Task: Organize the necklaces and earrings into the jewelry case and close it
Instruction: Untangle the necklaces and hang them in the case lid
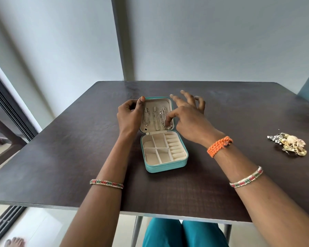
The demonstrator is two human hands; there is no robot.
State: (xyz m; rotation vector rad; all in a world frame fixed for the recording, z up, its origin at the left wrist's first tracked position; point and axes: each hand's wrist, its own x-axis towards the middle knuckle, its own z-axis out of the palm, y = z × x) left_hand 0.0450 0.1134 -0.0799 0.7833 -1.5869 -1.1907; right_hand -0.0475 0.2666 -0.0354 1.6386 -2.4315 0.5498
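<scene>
A small teal jewelry case (165, 167) lies open in the middle of the dark table, its cream tray divided into compartments and ring rolls. Its raised lid (157, 102) holds three silver necklaces (156, 120) hanging on hooks. My left hand (129, 114) grips the lid's left edge, thumb at the top corner. My right hand (187, 111) is at the lid's right side, its thumb pressing the rightmost necklace (164, 118) while the other fingers spread out. A pile of gold and silver earrings (291, 143) sits far to the right.
The dark wooden table (78, 157) stands against a pale wall. A window frame runs along the left. My teal-clad knees (182, 232) show below the table's front edge, and a bare foot (14, 242) is at the lower left.
</scene>
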